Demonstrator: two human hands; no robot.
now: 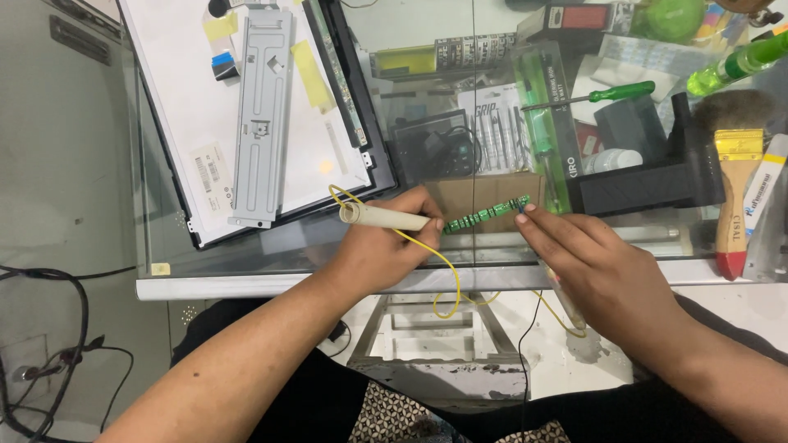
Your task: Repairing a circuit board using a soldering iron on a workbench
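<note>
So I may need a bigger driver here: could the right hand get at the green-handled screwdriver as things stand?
Probably not straight away. The right hand is pinching the end of the narrow green circuit board, so it would have to let go first. The green-handled screwdriver lies uncovered on the clutter beyond, with nothing over it.

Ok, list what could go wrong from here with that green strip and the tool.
1. The green strip is held only at its ends, between the left hand and right hand, above the glass table; it may bend or slip.
2. The yellow wire loops under both hands and could snag, jerking the tool.
3. The right fingertips pinch the strip's end, close to where the tool might work.
</note>
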